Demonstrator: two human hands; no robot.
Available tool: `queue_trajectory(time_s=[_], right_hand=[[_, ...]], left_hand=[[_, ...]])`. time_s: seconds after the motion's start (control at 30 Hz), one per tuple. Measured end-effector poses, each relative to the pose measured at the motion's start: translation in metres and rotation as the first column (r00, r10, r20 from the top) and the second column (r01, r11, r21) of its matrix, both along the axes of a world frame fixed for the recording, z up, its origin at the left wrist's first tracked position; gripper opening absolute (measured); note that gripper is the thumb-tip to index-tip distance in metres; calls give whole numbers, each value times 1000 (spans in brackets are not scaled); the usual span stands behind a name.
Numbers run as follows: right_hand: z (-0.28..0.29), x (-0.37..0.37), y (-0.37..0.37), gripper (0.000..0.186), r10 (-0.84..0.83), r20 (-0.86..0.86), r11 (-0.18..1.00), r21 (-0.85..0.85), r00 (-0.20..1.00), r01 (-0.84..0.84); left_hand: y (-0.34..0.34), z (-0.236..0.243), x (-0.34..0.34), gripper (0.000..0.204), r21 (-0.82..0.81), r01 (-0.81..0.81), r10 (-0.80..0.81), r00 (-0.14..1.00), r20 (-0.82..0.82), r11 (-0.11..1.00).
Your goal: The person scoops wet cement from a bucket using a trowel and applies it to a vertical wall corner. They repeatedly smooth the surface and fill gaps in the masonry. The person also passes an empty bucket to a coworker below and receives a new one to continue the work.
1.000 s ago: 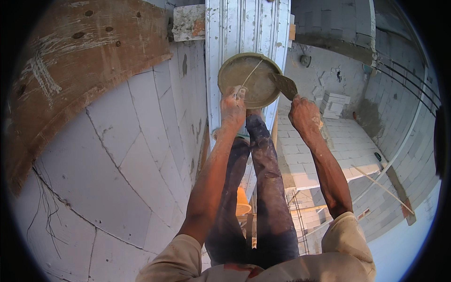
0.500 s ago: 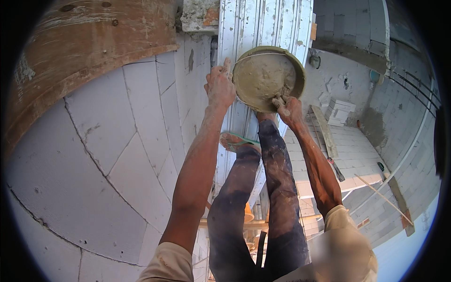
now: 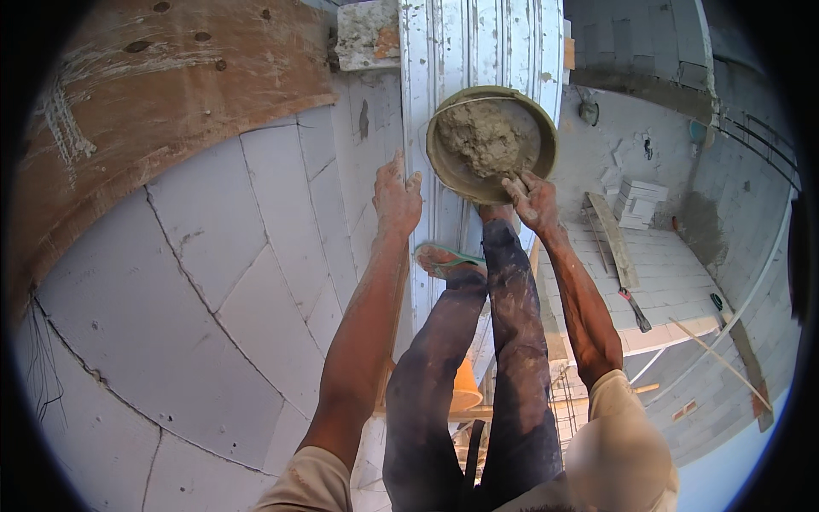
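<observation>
A round olive bucket (image 3: 548,162) with a thin wire handle (image 3: 456,106) stands on a pale ribbed plank. Wet grey mortar (image 3: 486,136) lies inside it, heaped and lumpy toward the left. My right hand (image 3: 536,205) closes on the bucket's near right rim, smeared with mortar. My left hand (image 3: 397,198) is left of the bucket, apart from it, over the plank's left edge. Its fingers point forward with the thumb away from them, and nothing is in it.
My sandalled foot (image 3: 444,258) rests on the plank (image 3: 418,43). A block wall (image 3: 162,316) rises at left below a brown board (image 3: 171,77). Down at right are stacked white blocks (image 3: 640,200) and a long board (image 3: 612,239). An orange bucket (image 3: 465,388) shows below.
My left hand has drawn back from the bucket's left side. The mortar has gone from a smooth spread to a rough heap. My right hand has shifted slightly right along the rim.
</observation>
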State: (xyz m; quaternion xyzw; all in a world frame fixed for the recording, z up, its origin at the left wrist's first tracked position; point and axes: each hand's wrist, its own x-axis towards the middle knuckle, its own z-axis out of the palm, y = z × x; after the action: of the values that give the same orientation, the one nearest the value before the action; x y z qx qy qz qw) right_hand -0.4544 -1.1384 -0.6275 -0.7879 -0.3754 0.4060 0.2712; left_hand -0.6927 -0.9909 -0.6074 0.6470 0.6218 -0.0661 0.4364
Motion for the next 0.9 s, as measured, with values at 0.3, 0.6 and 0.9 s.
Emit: queue_trajectory(time_s=[0.3,0.6,0.9], right_hand=[[70,29,-12,34,98,43,992,-86,994,-94],[350,41,-12,27,436,272,900,-123,858,-419],[757,-47,48,30,756,338,597,-6,560,-802]], left_hand=[[-129,152,-113,76,-650,-156,133,987,-84,744],[-255,320,-164,97,-491,-389,421,906,-49,780],[-285,355,-188,67,-287,-321,350,935,54,902]])
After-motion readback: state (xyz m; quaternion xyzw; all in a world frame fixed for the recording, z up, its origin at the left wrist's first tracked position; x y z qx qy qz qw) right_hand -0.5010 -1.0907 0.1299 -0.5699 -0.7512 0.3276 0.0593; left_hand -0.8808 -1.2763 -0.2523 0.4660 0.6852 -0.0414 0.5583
